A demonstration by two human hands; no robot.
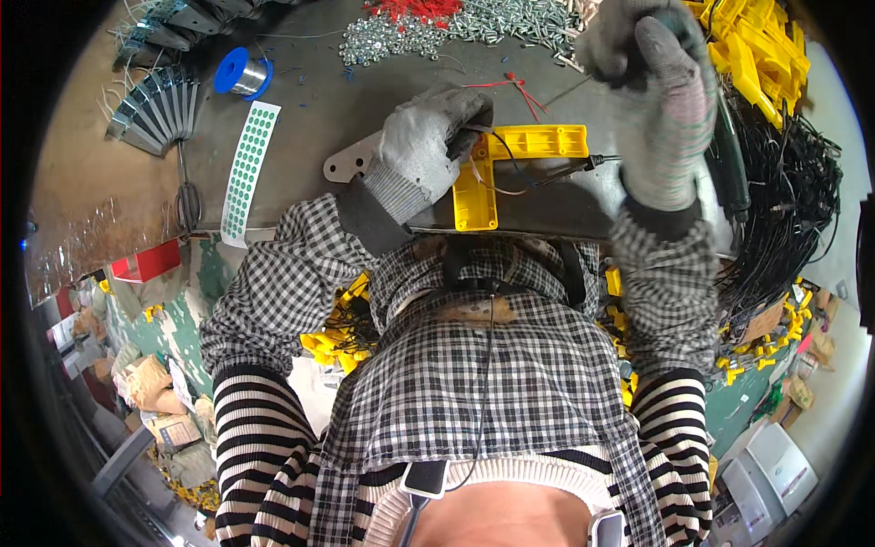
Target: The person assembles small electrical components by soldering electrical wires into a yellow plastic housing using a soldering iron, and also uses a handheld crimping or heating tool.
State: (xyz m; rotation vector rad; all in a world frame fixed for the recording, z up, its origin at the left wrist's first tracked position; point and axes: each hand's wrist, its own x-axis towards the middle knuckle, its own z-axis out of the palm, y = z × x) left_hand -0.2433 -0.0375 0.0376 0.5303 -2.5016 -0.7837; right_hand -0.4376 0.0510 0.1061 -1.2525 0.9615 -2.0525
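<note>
My left hand [427,141], in a grey glove, closes its fingertips on the left side of a yellow plastic housing [476,202] with a crossbar. Thin wires and a black cable [570,170] run out of the housing to the right. From under the left hand sticks a flat grey metal plate [344,165] with holes; whether the hand grips it is hidden. My right hand [658,87], also gloved, is raised at the upper right, with its fingers curled in and somewhat blurred. What it holds, if anything, does not show.
A blue spool of solder wire [244,76] and a green-dotted sticker sheet [250,173] lie left. Screws [510,25] and red bits [415,9] are heaped at the back. Yellow parts [761,55] and black cables [784,191] pile up right. Red wires [515,88] lie behind the housing.
</note>
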